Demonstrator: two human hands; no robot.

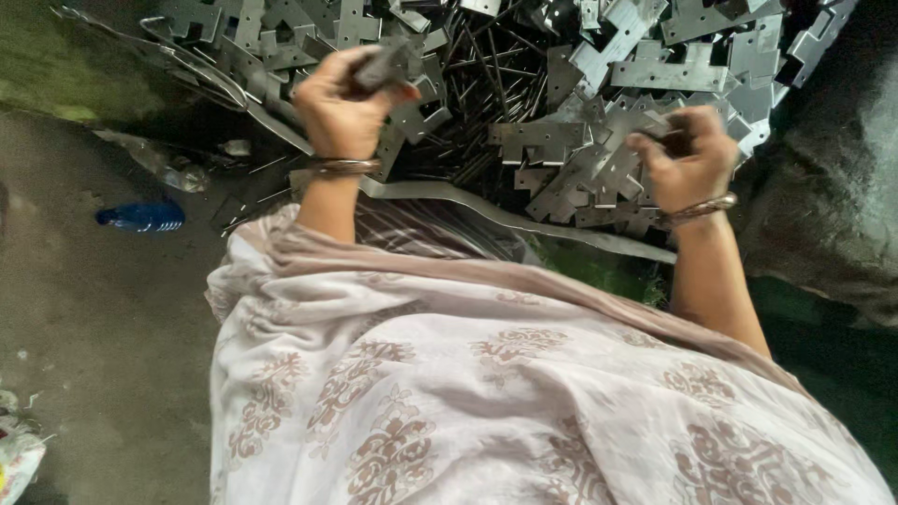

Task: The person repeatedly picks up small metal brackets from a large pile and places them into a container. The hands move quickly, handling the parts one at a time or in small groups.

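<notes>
metal plates (645, 75), stamped, grey, flat, notched and stepped in outline, heaped loosely in a large pile across the top of the view, mixed with thin rods (486, 84) and long bent strips (468, 198) that edge the heap on the near side. left hand (341, 108): raised over the left part of the pile, fingers curled shut around one dark plate (379, 67), thumb pressed along its side; bangle (344, 167) at the wrist. right hand (687, 159): low on the right part of the heap, fingers folded closed over a plate or two among the pile, the held piece mostly hidden under the fingers; second bangle (700, 209) at the wrist. handling, as judged: each plate looks stiff and thin, light singly but heavy in bulk; surfaces smooth and likely a little slick; cut edges and corners probably sharp, so the flat faces or the broad middle seem the safer place to pinch, away from notches; plates interlock in the heap and may snag on rods when lifted. surroundings: pale patterned shawl (486, 393) draped over the person's front, filling the lower frame; blue bottle (142, 217) lying on the dark floor (84, 318) to the left, well apart from the pile; clear crumpled bottle (173, 170) nearer the heap's edge; scraps of paper at lower left corner.
</notes>
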